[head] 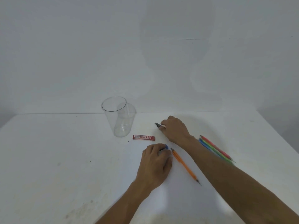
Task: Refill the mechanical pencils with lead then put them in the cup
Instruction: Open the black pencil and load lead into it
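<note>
**Just right of the cup: two hands on pencil parts**

Head view. The left hand point(155, 162) rests knuckles up on the white table point(64, 151), fingers curled round a blue part point(166, 147); only its end shows at the fingertips. The right hand point(175, 128), farther back, pinches a dark part point(157, 124) whose grey end projects leftward from the fingers. An orange pencil point(184, 166) lies flat between the two forearms, tip toward the viewer. A bundle of pencils point(216, 149), pink, green and blue, lies just beyond the right forearm, partly hidden by it. The red lead case point(143, 137) lies flat near the foot of the clear cup point(111, 120), which stands upright.
</note>
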`<action>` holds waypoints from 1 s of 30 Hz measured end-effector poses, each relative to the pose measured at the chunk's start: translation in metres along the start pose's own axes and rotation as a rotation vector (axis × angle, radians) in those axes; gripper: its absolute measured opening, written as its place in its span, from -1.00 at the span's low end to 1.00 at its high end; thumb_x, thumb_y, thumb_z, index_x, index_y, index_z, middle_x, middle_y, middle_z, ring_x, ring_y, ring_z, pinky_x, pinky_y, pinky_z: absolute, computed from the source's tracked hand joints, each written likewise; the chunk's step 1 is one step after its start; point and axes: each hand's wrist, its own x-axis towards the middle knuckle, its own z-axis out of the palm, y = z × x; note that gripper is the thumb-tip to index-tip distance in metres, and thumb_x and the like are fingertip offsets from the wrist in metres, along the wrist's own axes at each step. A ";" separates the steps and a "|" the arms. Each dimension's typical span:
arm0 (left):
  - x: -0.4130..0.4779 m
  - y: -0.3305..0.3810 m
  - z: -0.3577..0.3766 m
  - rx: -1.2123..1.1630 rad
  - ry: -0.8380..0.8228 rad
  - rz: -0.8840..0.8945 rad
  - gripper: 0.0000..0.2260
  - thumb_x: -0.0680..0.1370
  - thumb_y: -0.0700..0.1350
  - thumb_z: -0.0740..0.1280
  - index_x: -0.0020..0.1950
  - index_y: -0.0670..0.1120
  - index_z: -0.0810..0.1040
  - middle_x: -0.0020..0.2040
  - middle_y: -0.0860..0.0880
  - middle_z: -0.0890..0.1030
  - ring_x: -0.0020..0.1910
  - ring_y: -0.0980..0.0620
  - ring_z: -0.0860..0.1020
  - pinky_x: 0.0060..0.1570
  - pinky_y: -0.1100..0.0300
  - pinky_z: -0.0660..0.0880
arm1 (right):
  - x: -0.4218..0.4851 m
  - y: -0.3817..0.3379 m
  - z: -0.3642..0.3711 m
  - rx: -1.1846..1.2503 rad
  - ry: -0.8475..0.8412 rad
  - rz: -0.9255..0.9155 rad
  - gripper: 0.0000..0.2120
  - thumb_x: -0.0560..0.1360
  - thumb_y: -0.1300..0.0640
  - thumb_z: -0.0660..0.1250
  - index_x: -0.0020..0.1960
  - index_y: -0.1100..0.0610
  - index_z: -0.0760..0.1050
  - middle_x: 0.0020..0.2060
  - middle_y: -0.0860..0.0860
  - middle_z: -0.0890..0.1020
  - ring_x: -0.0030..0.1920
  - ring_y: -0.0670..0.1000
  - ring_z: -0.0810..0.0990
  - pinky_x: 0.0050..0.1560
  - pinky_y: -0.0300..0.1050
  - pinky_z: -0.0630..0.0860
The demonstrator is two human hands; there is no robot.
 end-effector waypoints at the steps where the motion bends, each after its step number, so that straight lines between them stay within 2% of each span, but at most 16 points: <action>1: 0.000 0.000 0.000 -0.002 0.001 0.000 -0.83 0.57 0.01 0.28 0.10 0.02 0.58 0.19 0.05 0.56 0.14 0.00 0.51 0.08 0.10 0.48 | 0.003 0.000 0.002 -0.027 -0.013 -0.002 -0.68 0.61 -0.04 0.20 0.16 0.15 0.58 0.04 0.10 0.54 0.00 0.09 0.56 -0.06 -0.11 0.49; 4: 0.000 0.001 0.001 0.007 0.003 0.003 -0.83 0.57 0.01 0.28 0.11 0.03 0.58 0.19 0.05 0.57 0.14 0.01 0.51 0.08 0.11 0.49 | 0.006 0.001 0.006 -0.050 -0.026 -0.010 -0.70 0.60 -0.03 0.21 0.08 0.16 0.59 -0.02 0.08 0.53 -0.10 0.05 0.54 -0.16 -0.16 0.42; 8: 0.001 0.001 0.000 0.019 0.009 -0.002 -0.82 0.56 0.02 0.28 0.10 0.02 0.59 0.17 0.04 0.58 0.13 0.00 0.52 0.07 0.11 0.49 | 0.005 0.001 0.010 -0.016 0.002 -0.002 -0.72 0.60 -0.01 0.23 0.09 0.15 0.60 -0.06 0.07 0.54 -0.14 0.05 0.56 -0.13 -0.14 0.48; 12: 0.001 0.002 -0.001 0.012 0.000 0.005 -0.82 0.57 0.02 0.26 0.10 0.03 0.58 0.18 0.05 0.57 0.14 0.00 0.51 0.08 0.10 0.49 | -0.002 0.003 0.001 0.150 0.112 0.039 -0.75 0.60 -0.03 0.24 0.11 0.10 0.57 -0.04 0.05 0.54 -0.14 0.04 0.56 -0.15 -0.14 0.44; 16: 0.000 -0.001 0.002 0.018 -0.011 0.008 -0.83 0.58 0.04 0.25 0.11 0.04 0.55 0.19 0.06 0.55 0.16 0.01 0.48 0.11 0.13 0.46 | -0.017 0.003 -0.025 0.633 0.202 0.193 -0.83 0.60 0.01 0.24 0.09 0.07 0.51 -0.09 -0.01 0.61 -0.14 -0.01 0.62 -0.11 -0.13 0.56; 21: 0.001 0.002 -0.001 0.023 0.009 0.036 -0.79 0.57 0.03 0.26 0.10 0.00 0.59 0.16 0.02 0.58 0.14 0.00 0.51 0.11 0.14 0.45 | -0.053 0.004 -0.048 1.542 0.113 0.424 -0.83 0.64 0.15 0.16 0.07 0.18 0.50 -0.19 0.12 0.62 -0.25 0.05 0.60 -0.17 -0.08 0.55; 23: 0.002 0.003 -0.003 -0.004 0.032 0.009 -0.78 0.56 0.03 0.26 0.11 -0.01 0.60 0.14 0.01 0.59 0.12 0.00 0.52 0.11 0.15 0.44 | -0.072 0.006 -0.051 1.772 0.086 0.486 -0.83 0.64 0.15 0.17 0.06 0.20 0.50 -0.21 0.13 0.63 -0.23 0.07 0.62 -0.14 -0.05 0.56; 26: 0.003 0.003 -0.008 -0.086 0.081 -0.032 -0.75 0.59 0.00 0.19 0.13 -0.02 0.60 0.13 0.02 0.59 0.13 0.02 0.50 0.15 0.17 0.41 | -0.099 0.005 -0.047 1.841 0.063 0.497 -0.86 0.63 0.17 0.20 0.08 0.20 0.49 -0.15 0.17 0.68 -0.12 0.13 0.67 -0.03 0.02 0.60; 30: 0.008 0.008 -0.025 -0.241 0.151 -0.132 -0.77 0.64 0.01 0.17 0.13 -0.02 0.58 0.07 0.07 0.61 0.08 0.14 0.50 0.13 0.28 0.42 | -0.130 -0.005 -0.035 1.675 0.050 0.560 -0.86 0.60 0.14 0.23 0.10 0.17 0.49 -0.08 0.09 0.72 -0.02 0.09 0.63 0.06 -0.03 0.56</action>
